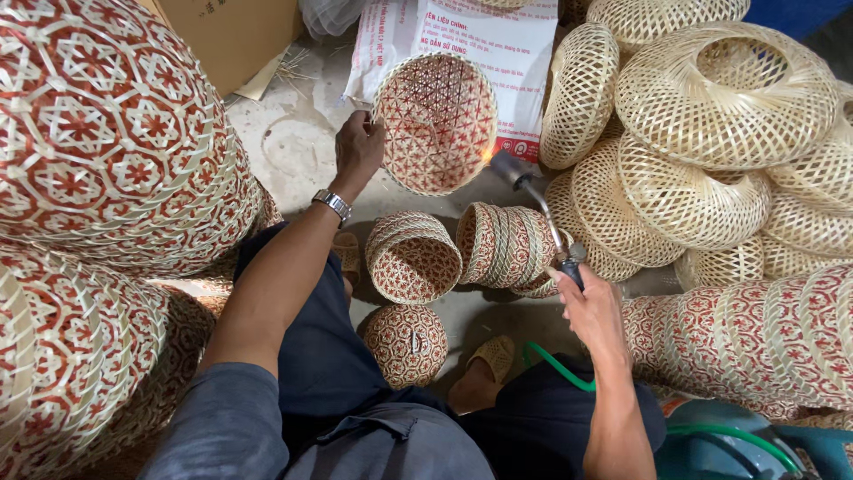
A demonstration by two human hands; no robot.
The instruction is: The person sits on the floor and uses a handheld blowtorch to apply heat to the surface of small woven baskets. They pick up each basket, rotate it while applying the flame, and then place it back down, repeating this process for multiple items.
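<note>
Over the floor (293,151), our left hand (358,151) is gripping the basket (435,120) rim, fingers closed; right hand (593,311) is clasping the torch (542,209). Flame lingering risks scorching the weave.

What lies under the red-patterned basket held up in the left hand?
Under the basket lies a printed white sack on grey floor. The basket covers the sack's middle, so that part cannot be seen.

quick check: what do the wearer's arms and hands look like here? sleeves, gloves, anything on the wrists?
Both hands are bare, no gloves. The left hand has a silver metal-link wristwatch on its wrist. The right hand has nothing on hand or wrist. Forearms are uncovered; a short grey-blue sleeve shows at the left upper arm.
</note>
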